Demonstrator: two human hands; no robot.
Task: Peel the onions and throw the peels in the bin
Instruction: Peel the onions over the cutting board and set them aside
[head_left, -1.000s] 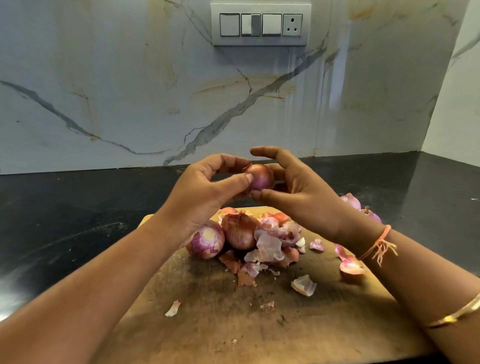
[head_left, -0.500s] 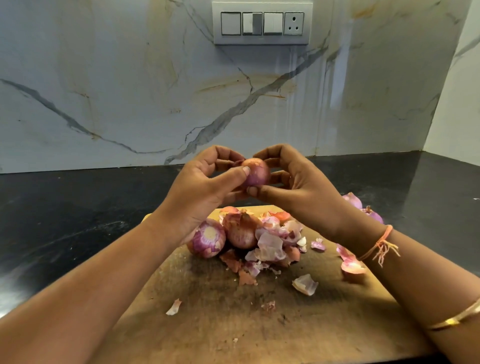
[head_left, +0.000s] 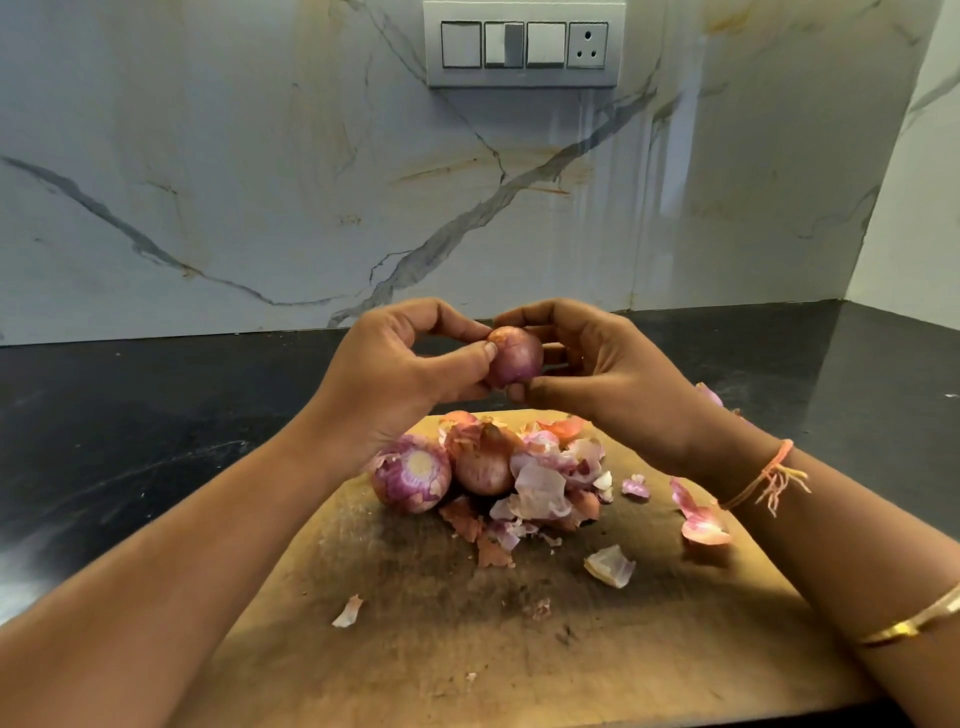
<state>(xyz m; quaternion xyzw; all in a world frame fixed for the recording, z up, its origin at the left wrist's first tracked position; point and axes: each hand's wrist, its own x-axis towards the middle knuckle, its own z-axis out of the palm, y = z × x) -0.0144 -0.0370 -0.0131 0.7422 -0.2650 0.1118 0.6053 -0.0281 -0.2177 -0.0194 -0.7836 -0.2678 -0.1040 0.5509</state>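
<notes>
Holds one small round purple-red onion (head_left: 515, 362) in mid-air with both hands, over the twelve o'clock end of a worn rectangular wooden chopping board (head_left: 467, 649). Pinches it from nine o'clock with the left hand (head_left: 395, 379), thumb pressed on the skin, fingers curled over the top. Cups it from three o'clock with the right hand (head_left: 608, 379), fingers curled behind, thumb tucked under at six o'clock. Wears two bands on the right arm: one orange thread bracelet (head_left: 769, 478) at the wrist, one thin gold bangle (head_left: 914, 621) further up.

Below the hands, on the board: two further onions, touching side by side. At nine o'clock, one purple-and-white trimmed onion (head_left: 410, 475), cut face toward the camera; at its three o'clock, one brown-skinned onion (head_left: 485, 462). Against that one, again at three o'clock: one heap of pink, white and brown papery peels (head_left: 550, 483).

Apart from the heap, three larger loose pieces: one pale scrap (head_left: 347, 610) at seven o'clock, one whitish curl (head_left: 610, 565) at five o'clock, one pink curl (head_left: 701, 519) at three o'clock by the board's edge.

Under the board: one black stone counter (head_left: 130, 415). At twelve o'clock, on the grey-veined white marble wall (head_left: 260, 182): one grey switch plate (head_left: 524, 44) with three switches and one socket.
</notes>
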